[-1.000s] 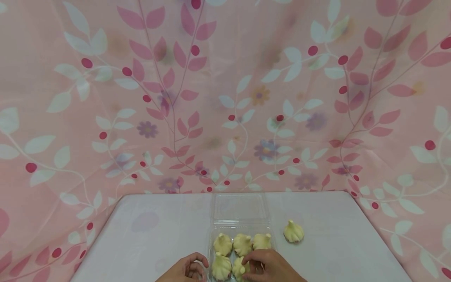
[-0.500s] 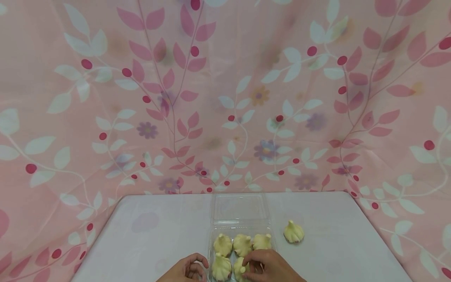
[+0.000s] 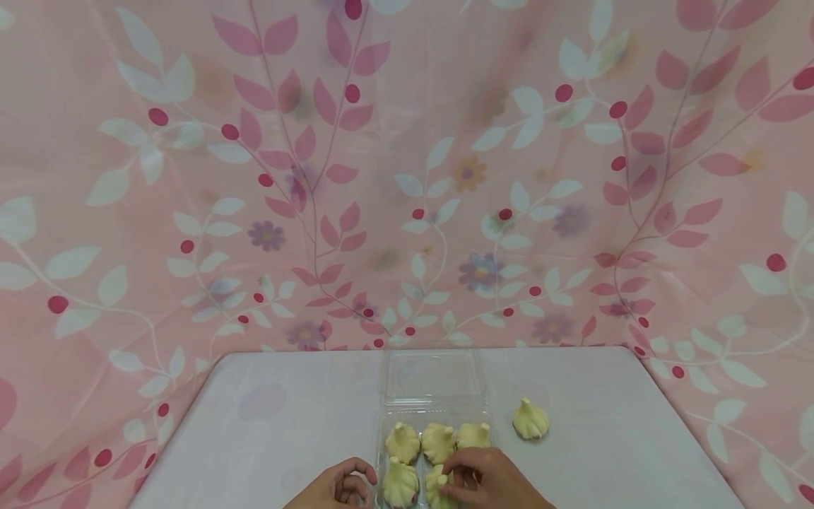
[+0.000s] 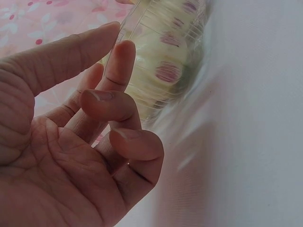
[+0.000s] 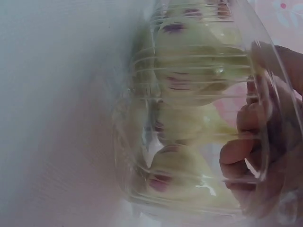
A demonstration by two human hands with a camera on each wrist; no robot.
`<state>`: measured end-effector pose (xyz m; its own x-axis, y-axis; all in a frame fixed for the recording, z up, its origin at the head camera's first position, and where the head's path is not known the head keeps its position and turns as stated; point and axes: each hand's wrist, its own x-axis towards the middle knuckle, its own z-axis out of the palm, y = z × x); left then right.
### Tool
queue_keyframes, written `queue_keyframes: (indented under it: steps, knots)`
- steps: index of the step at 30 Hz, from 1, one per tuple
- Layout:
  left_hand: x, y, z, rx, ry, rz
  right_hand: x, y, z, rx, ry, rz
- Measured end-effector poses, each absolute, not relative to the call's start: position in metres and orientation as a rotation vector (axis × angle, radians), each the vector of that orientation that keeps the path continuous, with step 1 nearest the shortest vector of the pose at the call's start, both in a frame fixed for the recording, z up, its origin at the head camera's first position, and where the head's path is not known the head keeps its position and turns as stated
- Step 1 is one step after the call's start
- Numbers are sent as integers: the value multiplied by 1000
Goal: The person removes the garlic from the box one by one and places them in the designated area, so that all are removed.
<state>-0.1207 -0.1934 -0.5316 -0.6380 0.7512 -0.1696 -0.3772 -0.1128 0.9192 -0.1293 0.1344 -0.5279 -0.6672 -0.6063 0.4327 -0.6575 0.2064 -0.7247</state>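
Observation:
A clear plastic clamshell box (image 3: 380,459), lid (image 3: 434,375) folded back, stands at the table's front with several pale garlic bulbs inside. My left hand (image 3: 337,488) is at its left side; in the left wrist view, the thumb (image 4: 83,52) and index finger (image 4: 122,66) pinch the rim, and the other fingers curl free. My right hand (image 3: 492,481) reaches over the box and grips the top of a front-row garlic bulb (image 3: 439,491) between thumb and fingers. The right wrist view shows that hand (image 5: 270,137) through the clear wall, beside bulbs with purple-marked bases.
One loose garlic bulb (image 3: 531,420) sits on the white table (image 3: 292,403), right of the box. A pink floral curtain (image 3: 381,177) hangs behind and along both sides of the table.
My right hand and the garlic bulb in its fingers have shifted slightly to the right inside the box. The left hand stays in place at the box's rim.

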Motion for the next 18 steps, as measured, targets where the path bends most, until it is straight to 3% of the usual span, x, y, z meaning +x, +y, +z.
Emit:
queue_keyframes:
  steps: [18]
  knots:
    - [-123,-194,-535,463,1400,1832,-132,143,-510,1250,-2153,1519]
